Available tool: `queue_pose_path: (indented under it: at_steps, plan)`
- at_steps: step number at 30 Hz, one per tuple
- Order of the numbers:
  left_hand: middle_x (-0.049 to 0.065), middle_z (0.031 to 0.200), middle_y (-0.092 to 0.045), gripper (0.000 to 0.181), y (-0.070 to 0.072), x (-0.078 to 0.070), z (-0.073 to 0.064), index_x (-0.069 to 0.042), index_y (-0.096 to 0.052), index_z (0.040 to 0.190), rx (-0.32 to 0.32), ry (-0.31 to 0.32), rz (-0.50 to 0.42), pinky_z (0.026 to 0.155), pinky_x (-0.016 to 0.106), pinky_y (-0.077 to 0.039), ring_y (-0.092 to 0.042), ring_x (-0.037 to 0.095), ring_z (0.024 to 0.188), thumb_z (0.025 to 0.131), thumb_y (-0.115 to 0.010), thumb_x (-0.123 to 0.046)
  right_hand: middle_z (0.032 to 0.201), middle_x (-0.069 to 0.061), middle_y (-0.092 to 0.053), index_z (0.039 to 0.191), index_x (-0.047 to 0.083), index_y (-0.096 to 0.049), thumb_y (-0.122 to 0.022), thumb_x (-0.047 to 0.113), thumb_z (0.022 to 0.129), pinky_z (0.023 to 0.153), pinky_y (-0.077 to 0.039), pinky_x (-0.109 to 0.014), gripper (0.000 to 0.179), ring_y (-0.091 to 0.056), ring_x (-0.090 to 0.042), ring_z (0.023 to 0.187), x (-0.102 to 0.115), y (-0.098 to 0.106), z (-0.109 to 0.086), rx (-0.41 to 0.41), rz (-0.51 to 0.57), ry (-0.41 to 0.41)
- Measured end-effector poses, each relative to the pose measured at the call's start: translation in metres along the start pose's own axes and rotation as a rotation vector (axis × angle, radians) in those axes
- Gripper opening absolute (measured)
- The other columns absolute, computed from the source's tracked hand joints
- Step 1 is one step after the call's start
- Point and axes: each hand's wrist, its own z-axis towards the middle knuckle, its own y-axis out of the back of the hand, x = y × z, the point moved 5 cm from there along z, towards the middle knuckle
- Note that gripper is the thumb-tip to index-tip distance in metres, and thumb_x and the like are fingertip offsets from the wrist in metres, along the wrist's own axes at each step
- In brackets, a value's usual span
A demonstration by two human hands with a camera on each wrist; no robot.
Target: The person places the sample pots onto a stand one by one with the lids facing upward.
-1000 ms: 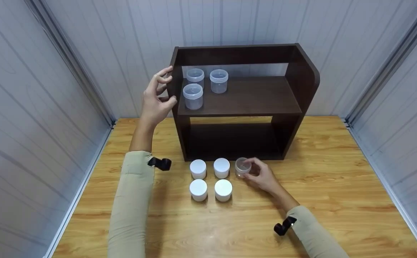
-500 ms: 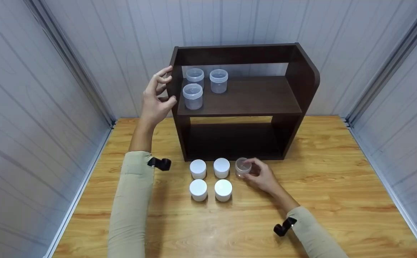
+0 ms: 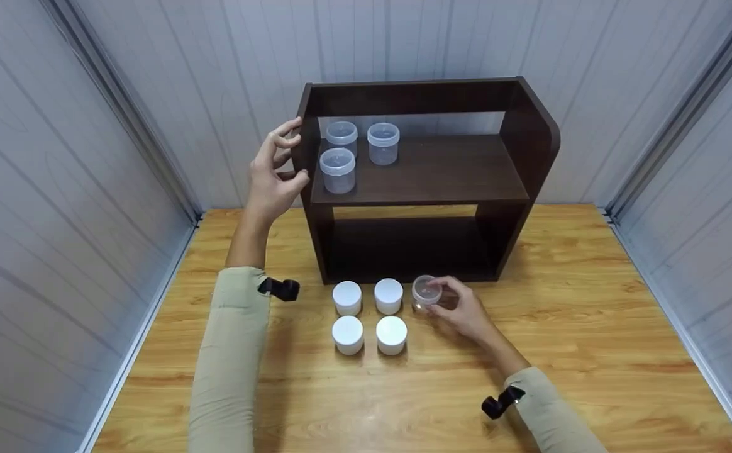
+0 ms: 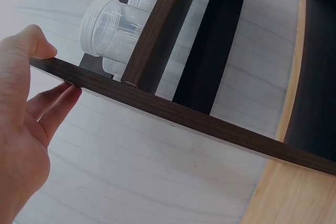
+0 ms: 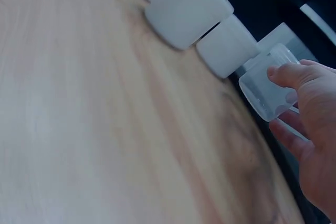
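Observation:
My left hand (image 3: 275,182) grips the left side panel of a dark brown wooden shelf (image 3: 429,167). In the left wrist view, the thumb (image 4: 42,43) lies on one face of the panel and fingertips touch the other. With thumb and fingers, my right hand (image 3: 466,313) holds a clear plastic jar (image 3: 426,290) by its sides, just in front of the shelf's base. The right wrist view has this jar (image 5: 265,90) slightly tilted, its bottom off the table. Nearest to it stands a white-lidded jar (image 3: 388,297). Three clear jars (image 3: 339,173) stand on the upper board's left side.
Several white jars (image 3: 348,335) stand in two rows on the wooden table (image 3: 353,402) before the shelf. The lower compartment (image 3: 410,245) is dark inside. Pale panelled walls (image 3: 674,157) enclose the table at the back and both sides.
The clear jar in my right hand has risen slightly off the table. My left hand keeps its hold on the shelf panel, and the other jars stay in place.

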Motion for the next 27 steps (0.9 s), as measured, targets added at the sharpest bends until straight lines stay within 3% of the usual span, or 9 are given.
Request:
queue_pose_path:
  at_steps: [13,27]
  plan:
    - [0.010,0.173,-0.055,0.028,0.001,-0.001,0.001,0.001,-0.056,0.114,-0.008,-0.019,0.003,0.089,0.020,-0.063,-0.060,0.037,0.155,0.090,-0.062,0.012,0.137,-0.028,-0.073,0.133,-0.006,-0.073,-0.087,-0.005,0.091,0.102,-0.062,-0.023,0.044,-0.071,-0.021,0.122,0.035,0.015,0.011,0.082,0.028,-0.023]
    - [0.010,0.173,-0.056,0.028,-0.001,0.002,0.000,0.002,-0.056,0.116,-0.010,-0.016,0.000,0.088,0.020,-0.064,-0.063,0.040,0.152,0.090,-0.061,0.012,0.136,-0.023,-0.076,0.131,-0.001,-0.076,-0.090,-0.003,0.090,0.098,-0.067,-0.031,0.044,-0.069,-0.008,0.118,0.070,0.031,0.020,0.069,0.009,-0.008]
